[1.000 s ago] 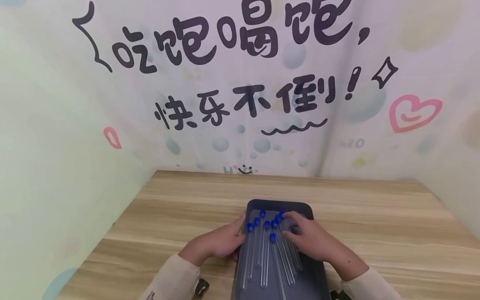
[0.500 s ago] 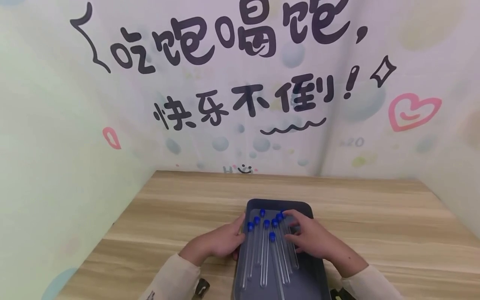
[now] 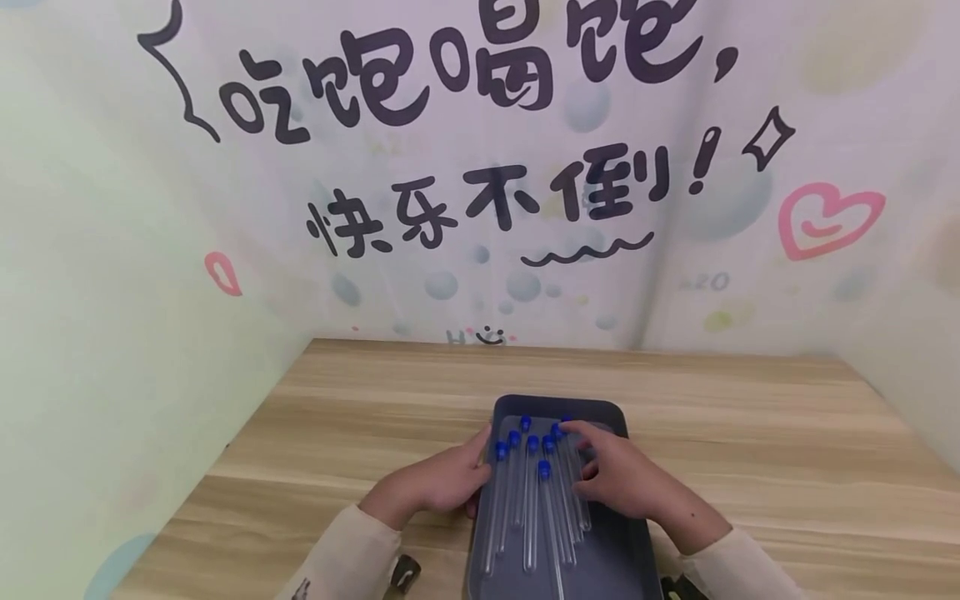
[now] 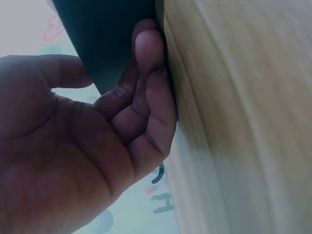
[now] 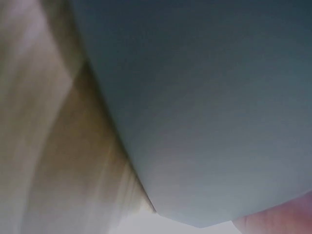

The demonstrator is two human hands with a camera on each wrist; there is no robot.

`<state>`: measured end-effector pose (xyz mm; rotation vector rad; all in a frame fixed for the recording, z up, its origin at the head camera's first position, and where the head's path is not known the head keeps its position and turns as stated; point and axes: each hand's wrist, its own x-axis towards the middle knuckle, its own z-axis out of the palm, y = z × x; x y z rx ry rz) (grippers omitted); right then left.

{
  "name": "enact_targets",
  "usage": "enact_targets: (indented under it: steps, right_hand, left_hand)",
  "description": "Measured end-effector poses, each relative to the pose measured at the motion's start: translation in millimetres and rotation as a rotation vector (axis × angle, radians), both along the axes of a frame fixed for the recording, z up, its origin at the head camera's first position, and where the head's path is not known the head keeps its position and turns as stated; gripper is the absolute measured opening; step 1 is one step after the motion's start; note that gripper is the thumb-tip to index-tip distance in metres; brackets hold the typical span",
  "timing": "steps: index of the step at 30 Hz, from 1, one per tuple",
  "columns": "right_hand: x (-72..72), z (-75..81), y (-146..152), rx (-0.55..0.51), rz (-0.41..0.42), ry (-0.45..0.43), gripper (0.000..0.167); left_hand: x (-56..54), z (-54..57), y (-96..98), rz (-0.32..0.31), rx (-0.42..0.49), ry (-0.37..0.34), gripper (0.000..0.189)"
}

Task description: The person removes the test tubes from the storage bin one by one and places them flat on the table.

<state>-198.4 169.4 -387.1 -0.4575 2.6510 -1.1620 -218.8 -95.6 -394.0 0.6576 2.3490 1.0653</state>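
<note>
A dark grey tray point(image 3: 611, 558) on the table holds several clear test tubes point(image 3: 530, 525) with blue caps, lying lengthwise side by side. My left hand point(image 3: 442, 482) grips the tray's left side, thumb at the rim. In the left wrist view that hand point(image 4: 68, 141) has its fingers bent against the tray wall point(image 4: 107, 34), low by the wood. Inside the tray, my right hand point(image 3: 626, 477) touches the rightmost tubes near their caps, index finger and thumb apart. The right wrist view is mostly filled by the tray's outer wall point(image 5: 204, 122), which hides most of that hand.
A wood-grain table point(image 3: 360, 392) surrounds the tray. Behind it hangs a white printed backdrop point(image 3: 420, 292) with black writing. A small black object point(image 3: 405, 573) shows by the left sleeve.
My right fingers have moved the rightmost tubes to the left, so they lie closer to the others. The left hand has kept its hold on the tray.
</note>
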Motion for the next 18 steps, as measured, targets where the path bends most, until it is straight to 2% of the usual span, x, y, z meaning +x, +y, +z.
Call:
enact_targets:
  steps: [4, 18]
  right_hand:
    - [-0.4, -0.5, -1.3, -0.007, -0.023, -0.025, 0.079]
    - [-2.1, -1.3, 0.3, -0.013, 0.011, -0.073, 0.08]
  left_hand:
    - [0.6, 0.4, 0.0, 0.003, -0.003, 0.0, 0.065]
    - [-0.3, 1.6, -0.9, 0.006, 0.004, -0.023, 0.066]
